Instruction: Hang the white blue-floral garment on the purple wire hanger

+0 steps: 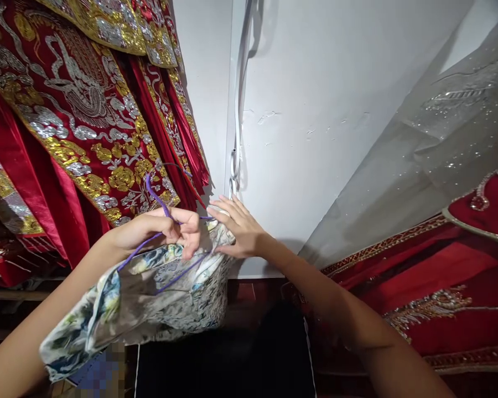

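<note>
A thin purple clothes hanger [155,196] is in my left hand [176,228], its hook rising above my curled fingers. From the hanger drapes a floral garment [191,296] in white, blue, green and yellow, with its neckline gaping below my left hand. The purple arms of the hanger show through that opening. My right hand [238,229] rests at the garment's far right shoulder with its fingers stretched out and the thumb lower down on the cloth. Its fingertips are close to the white wall. Whether any cloth is pinched there I cannot tell.
Red robes [87,110] with gold and silver embroidery hang on the left. Ahead is a white wall [307,110] with a hanging strap [237,83]. On the right are clear plastic covering [452,127] and beaded red garments [435,276].
</note>
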### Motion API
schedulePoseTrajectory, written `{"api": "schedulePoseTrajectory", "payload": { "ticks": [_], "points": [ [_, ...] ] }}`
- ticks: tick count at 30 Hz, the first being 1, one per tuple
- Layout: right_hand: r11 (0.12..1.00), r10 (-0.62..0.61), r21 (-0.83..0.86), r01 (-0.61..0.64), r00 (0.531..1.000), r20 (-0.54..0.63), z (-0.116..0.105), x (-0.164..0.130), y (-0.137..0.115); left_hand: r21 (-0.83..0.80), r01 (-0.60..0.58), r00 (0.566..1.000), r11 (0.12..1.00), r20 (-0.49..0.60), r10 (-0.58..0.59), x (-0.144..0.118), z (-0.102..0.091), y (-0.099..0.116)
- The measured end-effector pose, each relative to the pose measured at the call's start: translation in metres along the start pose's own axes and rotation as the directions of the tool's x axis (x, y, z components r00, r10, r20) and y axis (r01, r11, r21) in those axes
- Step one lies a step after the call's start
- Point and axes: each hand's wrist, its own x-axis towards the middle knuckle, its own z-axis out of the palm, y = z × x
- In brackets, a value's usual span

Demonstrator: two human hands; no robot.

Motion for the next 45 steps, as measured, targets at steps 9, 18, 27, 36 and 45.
{"api": "schedulePoseTrajectory", "payload": {
  "ticks": [9,18,27,36,45],
  "points": [
    [0.970,0.212,-0.095,-0.222,0.971,-0.107,-0.026,-0.016,0.036,0.252,-0.105,0.856,0.962,-0.470,0.217,0.007,-0.049,-0.005],
    [0.803,0.462,-0.277,-0.527,0.845,-0.267,-0.079,-0.038,0.065,0.641,-0.073,0.583,0.764,-0.594,0.555,0.020,-0.090,-0.048],
    [0.786,0.598,0.034,-0.617,0.745,-0.295,-0.033,-0.090,0.022,0.055,-0.432,0.432,0.900,-0.864,0.260,0.049,-0.061,-0.164],
    [0.161,0.835,0.543,-0.824,0.407,0.370,0.071,-0.082,0.010,-0.104,-0.572,0.366,0.814,-0.920,0.140,0.071,-0.028,-0.191],
    [0.004,0.903,0.372,-0.928,0.163,0.397,0.124,-0.096,-0.026,-0.151,-0.503,0.430,0.851,-0.898,0.095,0.043,-0.033,-0.177]
  ]
}}
